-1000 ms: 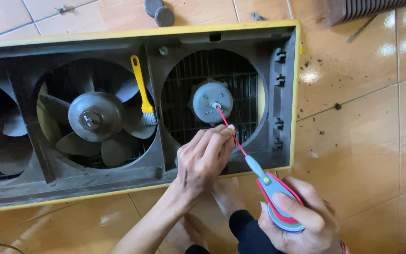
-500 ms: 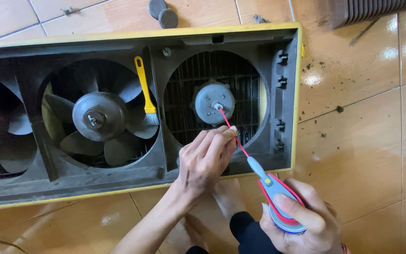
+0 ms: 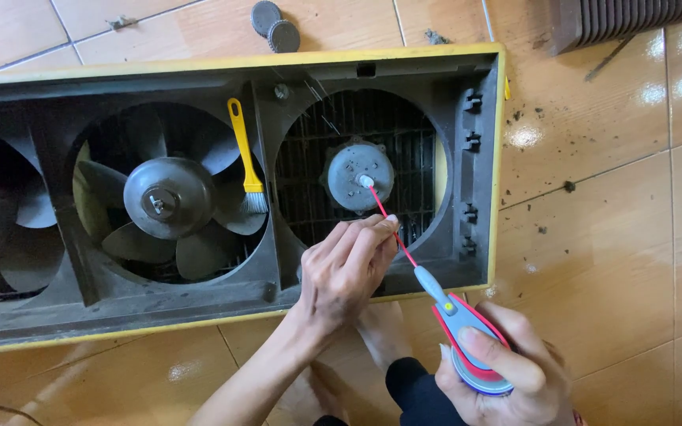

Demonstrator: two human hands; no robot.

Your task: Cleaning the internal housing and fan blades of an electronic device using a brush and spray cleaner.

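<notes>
Fan housing (image 3: 483,158): the yellow-rimmed, three-bay unit lies flat on the tiled floor (image 3: 617,237), open face up to you.
Motor hub (image 3: 361,175): bare in the right bay, blades off, so the shaft is exposed.
Spray can (image 3: 475,359): your right hand (image 3: 507,379) wraps it, one finger on the nozzle top.
Red straw (image 3: 392,229): your left hand (image 3: 349,272) pinches it, seemingly to steady its tip at the shaft.
Yellow brush (image 3: 245,158): rests in the middle bay, clear of you.
Round caps (image 3: 274,28): beyond the housing.
</notes>
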